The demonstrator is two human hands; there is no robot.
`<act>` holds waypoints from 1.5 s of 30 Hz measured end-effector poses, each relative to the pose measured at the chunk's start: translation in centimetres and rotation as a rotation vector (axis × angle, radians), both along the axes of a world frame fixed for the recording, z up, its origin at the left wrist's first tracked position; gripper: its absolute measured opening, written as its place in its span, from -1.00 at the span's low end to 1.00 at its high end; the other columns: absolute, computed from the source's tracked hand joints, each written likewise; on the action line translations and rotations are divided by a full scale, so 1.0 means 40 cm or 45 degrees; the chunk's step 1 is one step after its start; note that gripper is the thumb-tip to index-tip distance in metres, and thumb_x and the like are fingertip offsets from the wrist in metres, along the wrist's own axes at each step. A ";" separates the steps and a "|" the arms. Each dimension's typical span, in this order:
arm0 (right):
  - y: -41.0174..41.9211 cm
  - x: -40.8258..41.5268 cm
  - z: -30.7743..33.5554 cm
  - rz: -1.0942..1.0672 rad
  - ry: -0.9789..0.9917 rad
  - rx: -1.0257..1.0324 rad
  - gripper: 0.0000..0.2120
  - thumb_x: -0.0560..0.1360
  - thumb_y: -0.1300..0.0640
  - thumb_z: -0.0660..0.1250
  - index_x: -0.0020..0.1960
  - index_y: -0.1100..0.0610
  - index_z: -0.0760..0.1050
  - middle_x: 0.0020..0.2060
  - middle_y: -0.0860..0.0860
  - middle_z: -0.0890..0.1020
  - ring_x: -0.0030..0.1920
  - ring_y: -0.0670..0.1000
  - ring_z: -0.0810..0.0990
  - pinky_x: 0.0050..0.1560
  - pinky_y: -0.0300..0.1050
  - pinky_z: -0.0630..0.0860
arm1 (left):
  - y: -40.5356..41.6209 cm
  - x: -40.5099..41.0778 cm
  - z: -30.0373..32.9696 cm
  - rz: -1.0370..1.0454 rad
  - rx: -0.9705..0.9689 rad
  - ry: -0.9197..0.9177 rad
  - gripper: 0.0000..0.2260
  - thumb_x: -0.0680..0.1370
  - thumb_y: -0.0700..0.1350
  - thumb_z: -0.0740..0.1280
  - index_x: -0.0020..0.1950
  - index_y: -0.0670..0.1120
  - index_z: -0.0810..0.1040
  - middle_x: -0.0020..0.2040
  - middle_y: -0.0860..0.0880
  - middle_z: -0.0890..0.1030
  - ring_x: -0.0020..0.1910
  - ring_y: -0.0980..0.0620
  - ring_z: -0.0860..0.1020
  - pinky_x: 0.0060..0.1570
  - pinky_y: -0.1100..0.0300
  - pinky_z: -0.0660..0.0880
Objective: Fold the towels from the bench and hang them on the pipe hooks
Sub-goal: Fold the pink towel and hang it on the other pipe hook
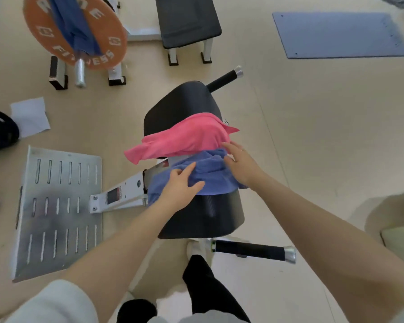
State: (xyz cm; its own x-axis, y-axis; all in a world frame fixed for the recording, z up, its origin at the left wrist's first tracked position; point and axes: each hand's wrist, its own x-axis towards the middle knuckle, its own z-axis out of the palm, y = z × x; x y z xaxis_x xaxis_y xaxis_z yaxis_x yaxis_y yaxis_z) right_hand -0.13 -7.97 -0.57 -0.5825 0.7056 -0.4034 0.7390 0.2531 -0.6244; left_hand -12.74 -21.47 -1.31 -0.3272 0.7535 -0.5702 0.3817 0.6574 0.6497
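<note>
A crumpled blue towel (pixel 210 176) lies across the black padded bench (pixel 196 220) in front of me. Just beyond it a pink towel (pixel 184 138) drapes over the bench and hangs off its left side. My left hand (pixel 180 190) rests on the blue towel's near left part with fingers spread and nearly straight. My right hand (pixel 240 164) lies on the towel's right end, fingers reaching toward the edge of the pink towel. Another blue towel (pixel 75 26) hangs over the barbell by the orange weight plate (pixel 65 43) at the top left.
A perforated metal footplate (pixel 56 206) stands left of the bench. Black bench handles stick out at the near right (pixel 252 250) and far right (pixel 224 79). A second black bench (pixel 187 19) stands behind, a blue mat (pixel 341 33) lies at the top right, and a white cloth (pixel 29 116) is on the floor.
</note>
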 end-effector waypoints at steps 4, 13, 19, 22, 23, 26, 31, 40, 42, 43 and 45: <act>0.084 -0.025 -0.069 0.113 0.041 -0.046 -0.51 0.59 0.27 0.10 0.50 0.16 0.11 0.50 0.09 0.11 0.48 0.07 0.17 0.37 -0.25 0.11 | 0.076 0.010 -0.032 0.040 -0.132 0.221 -0.50 0.46 0.10 0.36 0.34 -0.01 0.33 0.27 -0.17 0.30 0.17 -0.22 0.46 0.17 -0.03 0.42; 0.203 -0.132 -0.125 0.159 -0.145 -0.067 -0.29 0.56 0.24 0.19 0.53 0.08 -0.18 0.51 0.10 0.02 0.32 0.12 0.38 0.14 -0.19 0.35 | 0.129 -0.009 -0.055 0.010 -0.253 0.227 -0.52 0.44 0.08 0.40 0.27 -0.01 0.33 0.08 -0.07 0.28 -0.04 -0.11 0.44 0.03 0.06 0.43; 0.234 -0.143 -0.151 0.052 -0.115 0.006 -0.78 0.51 0.26 0.17 0.15 0.19 0.32 -0.04 0.16 0.52 -0.01 0.20 0.54 -0.17 -0.09 0.31 | 0.134 -0.006 -0.076 0.078 -0.243 0.211 -0.53 0.43 0.04 0.42 0.26 -0.02 0.34 0.05 -0.05 0.25 -0.07 -0.06 0.39 -0.03 0.16 0.39; 0.204 -0.137 -0.115 0.232 -0.071 0.193 -0.81 0.39 0.14 0.18 -0.03 0.14 0.47 -0.19 0.12 0.59 -0.08 0.19 0.51 -0.15 -0.04 0.34 | 0.143 -0.012 -0.084 0.080 -0.255 0.232 -0.49 0.41 0.04 0.45 0.25 -0.09 0.34 0.05 -0.08 0.28 -0.08 -0.05 0.37 -0.06 0.20 0.35; 0.187 -0.142 -0.096 0.312 -0.016 0.258 -0.76 0.35 0.07 0.16 -0.08 0.12 0.52 -0.19 0.08 0.59 -0.04 0.16 0.47 -0.06 -0.03 0.33 | 0.141 -0.010 -0.086 0.096 -0.259 0.245 -0.45 0.40 0.05 0.45 0.27 -0.12 0.33 0.09 -0.11 0.32 -0.05 -0.06 0.39 -0.05 0.20 0.36; 0.133 -0.181 -0.034 0.572 0.103 0.217 -0.70 0.35 -0.01 0.18 -0.03 0.07 0.57 0.00 -0.04 0.57 0.13 0.07 0.40 0.12 -0.04 0.19 | 0.127 -0.001 -0.083 0.297 -0.217 0.152 -0.31 0.32 0.04 0.52 0.32 -0.14 0.29 0.24 -0.14 0.39 0.15 -0.11 0.45 0.07 0.18 0.38; 0.043 -0.222 0.060 0.817 0.153 -0.104 -0.83 0.39 0.27 0.23 -0.06 0.10 0.32 -0.38 -0.06 0.42 -0.25 0.09 0.45 -0.29 -0.08 0.29 | 0.067 -0.027 -0.058 0.294 -0.138 -0.003 -0.65 0.40 0.00 0.43 0.13 -0.01 0.44 -0.06 0.05 0.57 -0.06 0.11 0.54 -0.03 0.29 0.46; -0.178 -0.340 0.139 1.129 0.230 -0.064 -0.71 0.44 0.31 0.18 0.12 0.15 0.49 -0.01 0.05 0.59 0.10 0.07 0.47 0.10 -0.14 0.17 | -0.217 -0.178 0.031 0.836 -0.050 0.161 -0.76 0.45 -0.19 0.38 0.09 -0.08 0.45 -0.05 -0.02 0.48 -0.07 -0.01 0.46 -0.07 0.18 0.36; -0.254 -0.369 0.149 1.210 0.222 -0.157 -0.70 0.43 0.33 0.16 0.08 0.13 0.52 0.00 0.01 0.61 0.13 0.03 0.49 0.20 -0.19 0.10 | -0.298 -0.191 0.068 0.844 0.197 0.205 -0.65 0.43 -0.15 0.40 0.18 -0.05 0.44 0.05 0.03 0.49 0.06 0.11 0.47 0.03 0.25 0.35; -0.292 -0.385 0.149 1.229 0.211 -0.215 -0.69 0.41 0.35 0.16 0.05 0.11 0.53 0.00 0.00 0.62 0.11 0.02 0.51 0.25 -0.15 0.11 | -0.336 -0.191 0.087 0.817 0.294 0.202 -0.68 0.40 -0.09 0.38 0.14 0.01 0.46 0.04 0.06 0.52 0.05 0.20 0.49 0.03 0.30 0.36; -0.369 -0.417 0.157 1.251 0.212 -0.345 -0.65 0.33 0.37 0.16 -0.04 0.03 0.53 -0.10 -0.06 0.60 0.04 0.02 0.52 0.25 -0.04 0.29 | -0.420 -0.181 0.110 0.897 0.412 0.173 -0.79 0.37 -0.03 0.32 -0.02 0.12 0.47 -0.05 0.14 0.57 -0.08 0.34 0.52 -0.02 0.38 0.42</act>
